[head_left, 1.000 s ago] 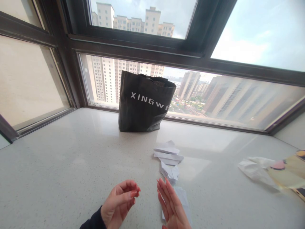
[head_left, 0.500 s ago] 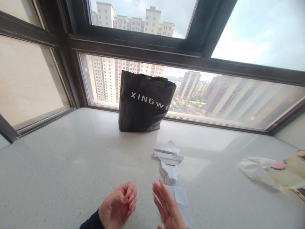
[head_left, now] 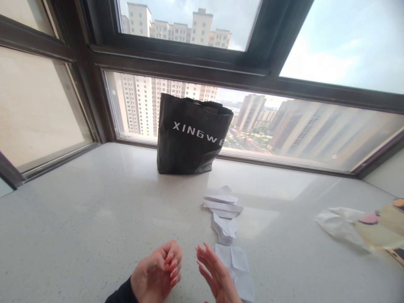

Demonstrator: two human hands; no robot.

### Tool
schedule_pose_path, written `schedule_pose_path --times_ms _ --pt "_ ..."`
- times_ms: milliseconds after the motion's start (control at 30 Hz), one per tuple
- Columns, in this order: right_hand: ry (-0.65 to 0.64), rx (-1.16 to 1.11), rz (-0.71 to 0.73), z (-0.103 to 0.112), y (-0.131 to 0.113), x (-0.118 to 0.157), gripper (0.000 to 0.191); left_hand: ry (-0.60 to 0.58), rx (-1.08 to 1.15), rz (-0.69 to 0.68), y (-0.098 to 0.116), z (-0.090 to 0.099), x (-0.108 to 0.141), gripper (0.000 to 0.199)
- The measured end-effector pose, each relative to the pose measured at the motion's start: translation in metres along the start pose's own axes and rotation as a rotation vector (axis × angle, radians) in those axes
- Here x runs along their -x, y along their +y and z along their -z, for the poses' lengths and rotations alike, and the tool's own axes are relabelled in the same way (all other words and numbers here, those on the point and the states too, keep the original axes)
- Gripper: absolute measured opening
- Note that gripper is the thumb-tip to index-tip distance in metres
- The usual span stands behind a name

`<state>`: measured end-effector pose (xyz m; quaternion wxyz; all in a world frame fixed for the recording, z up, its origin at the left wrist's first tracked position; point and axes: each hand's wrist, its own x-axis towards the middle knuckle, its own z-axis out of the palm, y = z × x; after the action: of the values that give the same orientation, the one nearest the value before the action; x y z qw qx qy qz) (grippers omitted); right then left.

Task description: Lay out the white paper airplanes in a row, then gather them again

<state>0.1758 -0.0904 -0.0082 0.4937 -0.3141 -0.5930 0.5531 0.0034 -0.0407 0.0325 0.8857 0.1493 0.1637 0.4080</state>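
Note:
My left hand (head_left: pixel 158 269) is above the white speckled counter at the bottom, palm turned inward. Its fingers are curled in together, and nothing shows in them. Across a small gap, my right hand (head_left: pixel 217 275) is held with its fingers stretched out and nothing in its grasp. Just right of that hand, and partly behind it, lies a creased sheet of white paper (head_left: pixel 242 265). Farther back are a small pile of folded white paper pieces (head_left: pixel 225 227) and several folded paper strips (head_left: pixel 222 204).
A black bag (head_left: pixel 189 147) with white lettering stands at the back by the window. On the right edge lies a tissue pack (head_left: pixel 380 225) with a white tissue (head_left: pixel 339 223) sticking out. Part of a dark object (head_left: pixel 397 255) shows beneath it. Dark window frames border the counter.
My right hand has shifted slightly left, closer to my left hand, uncovering more of the creased sheet. My left hand has hardly moved.

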Motion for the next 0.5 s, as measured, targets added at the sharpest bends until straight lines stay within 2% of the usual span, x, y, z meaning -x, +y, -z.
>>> schedule_pose_path --times_ms 100,333,500 --pt "-0.027 0.021 -0.009 -0.0001 -0.0023 0.0008 0.06 0.006 0.007 -0.003 -0.0013 0.0005 0.0014 0.01" --pt "-0.049 0.079 -0.152 0.0022 0.0031 -0.0008 0.068 -0.016 0.016 0.0 -0.0014 0.0031 0.0002 0.01" --pt "-0.057 0.089 -0.168 0.004 0.0051 -0.0006 0.07 -0.027 0.027 -0.007 -0.0018 0.0042 0.0015 0.01"
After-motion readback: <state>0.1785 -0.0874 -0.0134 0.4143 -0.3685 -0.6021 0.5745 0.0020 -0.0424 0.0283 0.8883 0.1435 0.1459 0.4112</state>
